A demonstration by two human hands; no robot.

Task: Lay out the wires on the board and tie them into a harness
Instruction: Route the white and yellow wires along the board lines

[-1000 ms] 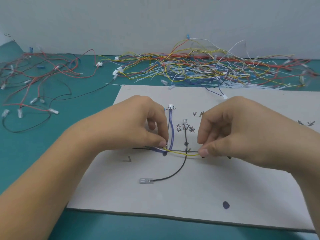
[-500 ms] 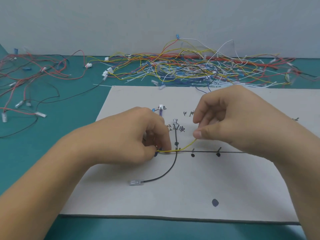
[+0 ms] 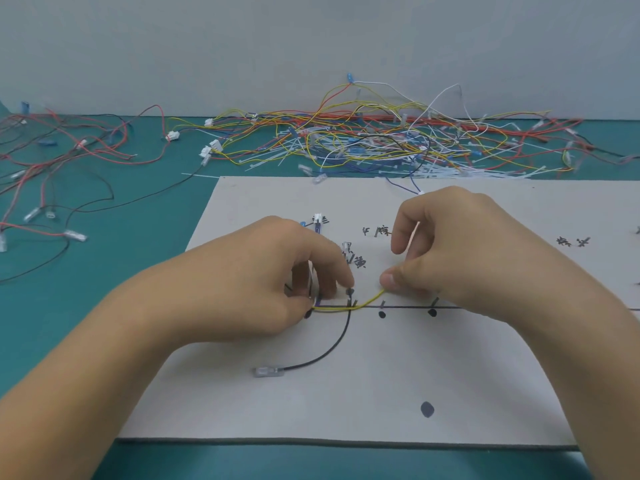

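A grey board with a drawn black line, dots and handwritten marks lies on the green table. A yellow wire runs along the drawn line. My left hand pinches its left end together with a blue wire, most of which is hidden under the fingers. My right hand pinches the yellow wire's right part and lifts it slightly off the board. A black wire curves down across the line to a clear terminal. A white connector sits above my left hand.
A big tangle of yellow, red, blue and white wires with cable ties lies behind the board against the wall. Loose red and black wires spread over the table's left side. A black dot marks the board's near part.
My right hand lifted the yellow wire's right end off the drawn line and has come back down a little and closer to my left hand. My left hand keeps its pinch.
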